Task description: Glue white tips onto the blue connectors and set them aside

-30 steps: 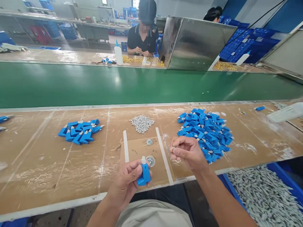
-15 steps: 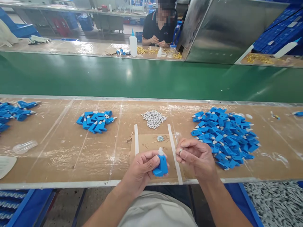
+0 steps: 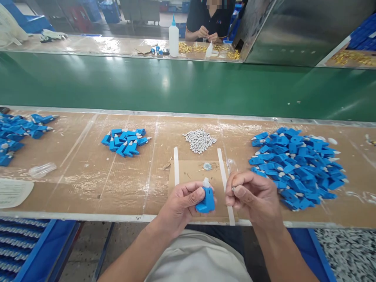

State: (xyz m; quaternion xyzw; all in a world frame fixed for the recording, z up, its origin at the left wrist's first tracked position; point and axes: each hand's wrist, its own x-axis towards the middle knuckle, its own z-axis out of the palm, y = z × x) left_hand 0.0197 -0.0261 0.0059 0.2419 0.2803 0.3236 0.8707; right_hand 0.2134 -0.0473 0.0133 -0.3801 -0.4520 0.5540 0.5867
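My left hand is closed on a blue plastic part with a whitish tip pointing up. To its right, my right hand pinches a small grey piece between thumb and forefinger; most of the piece is hidden. Beyond my hands lies a pile of small grey pieces. Just in front of them, a small round dish with a thin stick sits on a cardboard sheet between two white tape strips.
A large heap of blue parts lies on the right, a smaller group left of centre, more at far left. A green belt runs behind the table. Across it a person works beside a white bottle.
The view has tilted downward and shifted slightly left, so the table scene sits higher and further right. Both hands keep their holds, the blue part and grey piece still apart.
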